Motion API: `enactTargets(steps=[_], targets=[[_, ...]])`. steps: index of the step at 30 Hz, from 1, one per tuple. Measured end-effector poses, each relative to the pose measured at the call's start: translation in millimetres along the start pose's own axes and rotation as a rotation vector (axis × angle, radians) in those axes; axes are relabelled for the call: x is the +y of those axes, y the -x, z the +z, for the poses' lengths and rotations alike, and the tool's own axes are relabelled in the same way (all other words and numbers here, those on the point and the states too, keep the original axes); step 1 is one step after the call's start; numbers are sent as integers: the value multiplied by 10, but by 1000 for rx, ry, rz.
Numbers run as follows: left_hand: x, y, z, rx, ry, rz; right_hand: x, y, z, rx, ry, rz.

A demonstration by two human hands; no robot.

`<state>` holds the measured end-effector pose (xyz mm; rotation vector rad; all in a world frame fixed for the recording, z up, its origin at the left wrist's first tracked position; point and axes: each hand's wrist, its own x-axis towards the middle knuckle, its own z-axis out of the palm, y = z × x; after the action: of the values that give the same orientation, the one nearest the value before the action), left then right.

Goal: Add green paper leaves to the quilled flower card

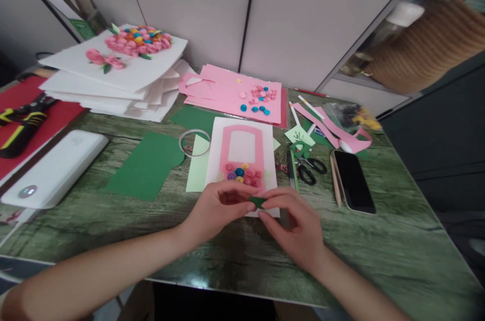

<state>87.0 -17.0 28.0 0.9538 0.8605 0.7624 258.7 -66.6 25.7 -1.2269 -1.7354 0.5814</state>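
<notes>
Between my two hands is a small dark green paper piece (257,202), pinched at its left end by my left hand (220,207) and at its right end by my right hand (293,220). Both hands hover over the lower edge of a white sheet (267,152). On that sheet lies a pink paper frame (226,144) shaped like a bag with a handle. Rolled paper flowers (242,173) in pink, blue, yellow and purple cover its lower part. My fingers hide the bottom of the design.
Green paper (142,167) and a tape roll (194,143) lie left of the sheet. Scissors (307,172), a phone (354,179) and pink strips (322,126) lie right. Behind are pink sheets (227,91) with small curls. A white power bank (56,167) and pliers (26,126) sit far left.
</notes>
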Motion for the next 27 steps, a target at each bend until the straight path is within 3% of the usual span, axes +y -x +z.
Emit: enactTargets(steps=[9,27], targets=[[-29,16,-6,-19,-62,64,14,-13,2,-14,4,92],[-20,41,7,37,-146,90,-2,-35,-11,20,93,9]])
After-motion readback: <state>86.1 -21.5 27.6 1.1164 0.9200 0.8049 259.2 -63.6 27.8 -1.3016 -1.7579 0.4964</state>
